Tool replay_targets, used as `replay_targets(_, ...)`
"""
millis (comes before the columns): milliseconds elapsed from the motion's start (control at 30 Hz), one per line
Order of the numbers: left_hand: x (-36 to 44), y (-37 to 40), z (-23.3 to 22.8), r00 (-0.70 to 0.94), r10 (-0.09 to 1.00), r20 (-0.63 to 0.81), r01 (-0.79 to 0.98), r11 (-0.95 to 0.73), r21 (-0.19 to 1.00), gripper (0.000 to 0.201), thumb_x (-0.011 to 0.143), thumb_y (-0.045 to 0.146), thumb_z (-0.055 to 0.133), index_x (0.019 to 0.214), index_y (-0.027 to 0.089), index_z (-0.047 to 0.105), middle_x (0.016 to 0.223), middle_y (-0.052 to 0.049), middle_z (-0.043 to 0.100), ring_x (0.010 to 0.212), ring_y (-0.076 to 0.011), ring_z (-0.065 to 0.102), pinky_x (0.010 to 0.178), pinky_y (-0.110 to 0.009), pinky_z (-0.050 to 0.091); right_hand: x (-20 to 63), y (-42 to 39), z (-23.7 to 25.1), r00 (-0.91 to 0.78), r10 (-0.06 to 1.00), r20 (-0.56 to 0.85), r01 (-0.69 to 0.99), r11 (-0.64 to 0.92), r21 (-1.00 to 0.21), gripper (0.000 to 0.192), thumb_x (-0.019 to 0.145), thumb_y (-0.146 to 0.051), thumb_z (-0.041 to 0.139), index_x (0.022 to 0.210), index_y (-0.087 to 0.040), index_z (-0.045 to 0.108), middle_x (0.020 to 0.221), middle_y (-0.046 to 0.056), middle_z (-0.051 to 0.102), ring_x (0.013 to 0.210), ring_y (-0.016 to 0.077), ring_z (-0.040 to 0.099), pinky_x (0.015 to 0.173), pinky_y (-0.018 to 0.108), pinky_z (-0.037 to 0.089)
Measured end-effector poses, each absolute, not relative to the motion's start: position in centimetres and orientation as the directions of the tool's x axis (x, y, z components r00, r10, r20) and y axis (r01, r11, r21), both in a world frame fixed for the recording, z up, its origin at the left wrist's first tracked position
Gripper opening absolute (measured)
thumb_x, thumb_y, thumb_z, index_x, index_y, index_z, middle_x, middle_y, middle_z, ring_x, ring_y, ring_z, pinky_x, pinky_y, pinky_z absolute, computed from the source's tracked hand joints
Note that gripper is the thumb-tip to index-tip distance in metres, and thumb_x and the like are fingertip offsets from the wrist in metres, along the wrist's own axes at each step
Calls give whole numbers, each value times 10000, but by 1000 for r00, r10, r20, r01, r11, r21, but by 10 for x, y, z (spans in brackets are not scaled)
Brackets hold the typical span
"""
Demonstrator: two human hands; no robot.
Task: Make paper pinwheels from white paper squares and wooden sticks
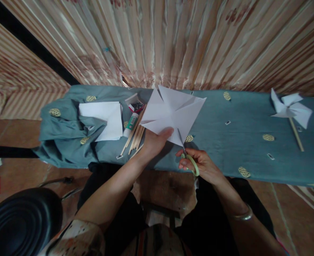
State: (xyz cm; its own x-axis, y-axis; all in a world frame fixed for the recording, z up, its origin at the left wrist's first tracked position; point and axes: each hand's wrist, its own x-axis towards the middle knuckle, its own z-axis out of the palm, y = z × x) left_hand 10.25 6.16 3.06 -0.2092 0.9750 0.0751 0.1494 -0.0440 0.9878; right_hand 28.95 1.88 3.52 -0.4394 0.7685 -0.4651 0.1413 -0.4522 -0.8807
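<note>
Holding a white paper square (173, 113) above the table's (239, 113) near edge, left hand (154, 142) pinches it; right hand (199, 165), fingers closed through green-handled scissors (187, 156), cuts its corner.

No legible text appears. The glue stick (130, 124) label is too blurred to read. No numbers or signs are visible.

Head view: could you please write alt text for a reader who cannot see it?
The left hand holds up a white paper square while the right hand cuts into it with green-handled scissors. Wooden sticks and a finished paper pinwheel lie on the blue-covered table.
</note>
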Motion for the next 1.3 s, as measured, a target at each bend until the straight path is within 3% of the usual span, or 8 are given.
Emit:
replay_targets(233,100,62,31,-194,978,83,139,-56,989,433,741,252,723,1145,224,567,995,-83,716,1009,-250,682,952,-435,555,288,19,36,-409,768,-492,108,-495,-862,455,544,-504,905,806,-200,691,592,-38,655,524,111,625,523,225,535)
replay_targets(733,104,56,34,-140,989,43,111,-28,993,424,719,236,708,1126,199,594,976,-94,742,887,-256,710,844,-432,590,290,18,36,-391,797,-460,136,-445,-885,429,594,-507,878,828,-193,702,625,-18,665,576,132,633,538,239,519)
replay_targets(1067,106,55,34,-148,988,35,91,-22,996,445,699,249,699,1131,190,610,944,-84,749,939,-265,703,876,-434,583,290,19,35,-382,794,-473,132,-460,-878,421,562,-497,894,775,-193,695,584,-26,641,530,125,609,500,235,502)
replay_targets(1300,110,51,31,-105,994,6,18,-4,1000,370,698,272,721,1056,257,628,986,-53,737,837,-253,683,817,-482,605,287,20,39,-372,797,-475,95,-476,-874,423,522,-480,915,731,-180,702,600,-25,652,545,104,597,520,209,491)
